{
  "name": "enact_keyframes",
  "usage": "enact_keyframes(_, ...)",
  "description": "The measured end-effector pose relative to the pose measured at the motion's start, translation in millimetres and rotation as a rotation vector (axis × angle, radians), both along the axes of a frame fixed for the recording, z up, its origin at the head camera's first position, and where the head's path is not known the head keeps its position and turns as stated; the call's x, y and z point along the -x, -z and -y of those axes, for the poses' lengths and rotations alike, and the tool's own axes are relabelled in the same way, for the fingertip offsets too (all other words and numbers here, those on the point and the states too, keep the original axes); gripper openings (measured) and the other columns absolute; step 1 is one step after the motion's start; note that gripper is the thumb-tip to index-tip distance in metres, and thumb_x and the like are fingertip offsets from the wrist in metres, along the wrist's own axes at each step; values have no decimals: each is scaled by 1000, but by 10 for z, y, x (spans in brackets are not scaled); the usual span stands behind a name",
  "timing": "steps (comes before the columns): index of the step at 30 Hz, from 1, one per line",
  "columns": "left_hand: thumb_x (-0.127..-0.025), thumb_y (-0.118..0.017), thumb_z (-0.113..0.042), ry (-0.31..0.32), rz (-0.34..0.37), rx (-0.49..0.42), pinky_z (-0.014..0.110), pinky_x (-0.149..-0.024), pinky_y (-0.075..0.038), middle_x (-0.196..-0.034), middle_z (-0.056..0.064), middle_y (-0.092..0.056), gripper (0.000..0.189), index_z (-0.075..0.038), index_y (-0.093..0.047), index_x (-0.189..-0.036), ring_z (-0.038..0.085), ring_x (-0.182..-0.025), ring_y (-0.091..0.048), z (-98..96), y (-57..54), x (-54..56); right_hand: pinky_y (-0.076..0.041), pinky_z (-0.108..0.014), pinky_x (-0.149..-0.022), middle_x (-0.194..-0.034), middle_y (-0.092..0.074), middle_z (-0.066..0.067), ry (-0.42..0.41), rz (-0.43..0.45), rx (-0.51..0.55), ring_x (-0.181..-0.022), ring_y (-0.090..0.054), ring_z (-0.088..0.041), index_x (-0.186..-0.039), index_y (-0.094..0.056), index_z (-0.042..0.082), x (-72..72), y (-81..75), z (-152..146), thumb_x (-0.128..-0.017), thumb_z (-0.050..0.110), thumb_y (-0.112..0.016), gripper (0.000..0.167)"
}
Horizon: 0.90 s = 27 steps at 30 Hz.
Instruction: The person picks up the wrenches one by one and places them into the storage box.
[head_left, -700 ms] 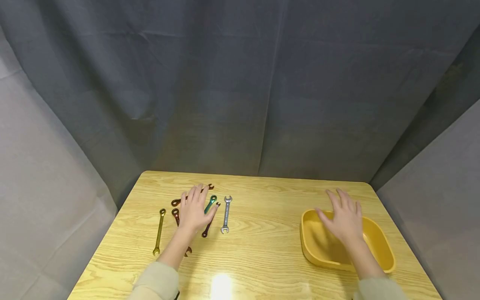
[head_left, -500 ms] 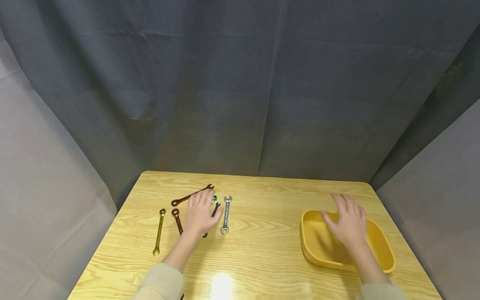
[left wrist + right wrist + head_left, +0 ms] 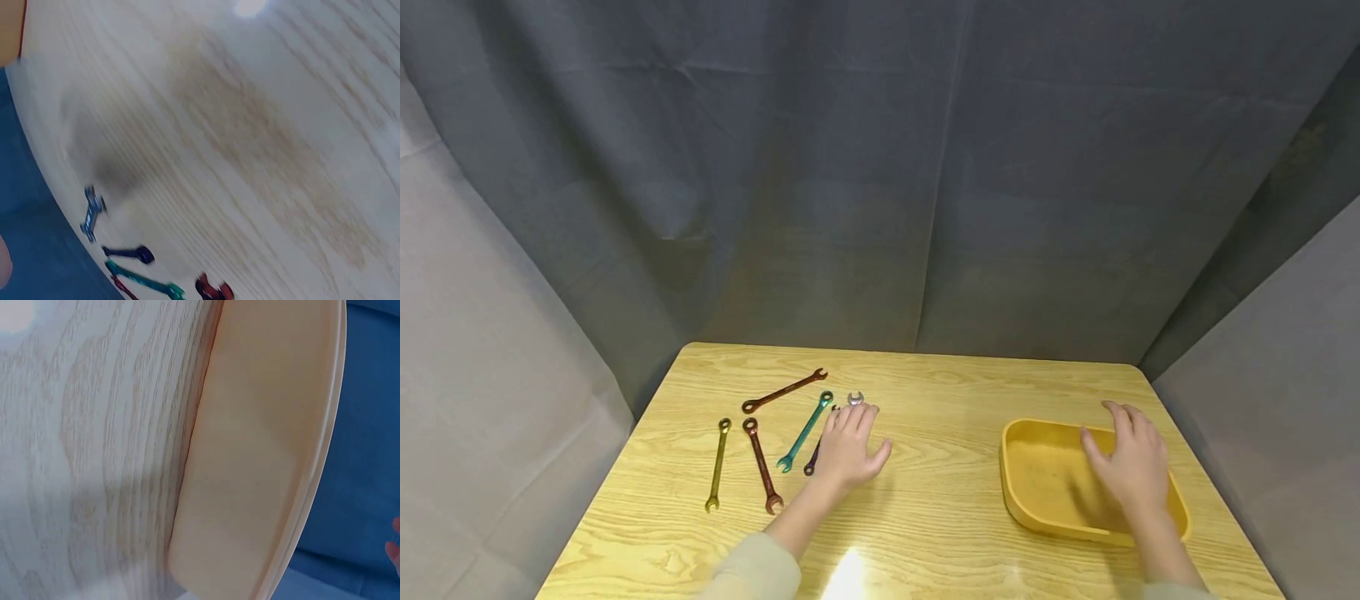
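My left hand hovers over the silver wrench with fingers spread, hiding most of it in the head view. Partly behind the hand lies a small dark purple wrench. Left of it are a teal wrench, a red wrench, a yellow-green wrench and, farther back, a brown wrench. My right hand is held above the right part of the yellow bin, thumb apart from the fingers and nothing in its grasp. The left wrist view shows the silver wrench lying on the table.
The wooden table has its far edge against a dark grey curtain. Lighter grey cloth hangs at the left side, and more cloth at the right. The bin wall fills much of the right wrist view.
My left hand has moved right, from above the teal and purple wrenches to over the silver one, uncovering the red and teal wrenches. My right hand has shifted right over the bin.
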<state>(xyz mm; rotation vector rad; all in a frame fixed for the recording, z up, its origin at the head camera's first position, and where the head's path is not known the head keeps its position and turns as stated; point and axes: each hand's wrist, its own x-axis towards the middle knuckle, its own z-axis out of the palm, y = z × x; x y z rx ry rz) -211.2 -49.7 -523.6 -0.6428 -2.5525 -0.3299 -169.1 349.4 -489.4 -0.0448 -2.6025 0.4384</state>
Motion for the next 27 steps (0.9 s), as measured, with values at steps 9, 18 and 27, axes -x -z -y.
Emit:
enact_keyframes(9, -86, -46, -48, 56, 61, 79, 37, -94, -38, -116, 0, -53, 51, -13, -49, -122, 17, -108, -48, -309, 70, -130, -28, -63, -81, -119, -42, -28, 98, 12, 34, -104, -38, -49, -124, -44, 2, -119, -25, -231, -84, 27, -58, 49)
enact_keyframes(18, -87, -44, -48, 103, 85, 93, 34, -93, -39, -115, -2, -53, 48, -14, -49, -122, 15, -106, -48, -595, 81, -227, -22, -64, -84, -126, -36, -30, 203, 102, 125, -111, -31, -51, -128, -40, 2, -242, -5, -466, -85, 30, -55, 54)
enact_keyframes(27, -89, -41, -49, 116, 122, 138, 33, -92, -38, -113, -3, -53, 47, -16, -49, -122, 13, -104, -48, -831, 102, -298, -24, -64, -79, -125, -37, -34, 264, 169, 134, -109, -32, -54, -129, -39, -1, -321, 46, -652, -85, 34, -55, 59)
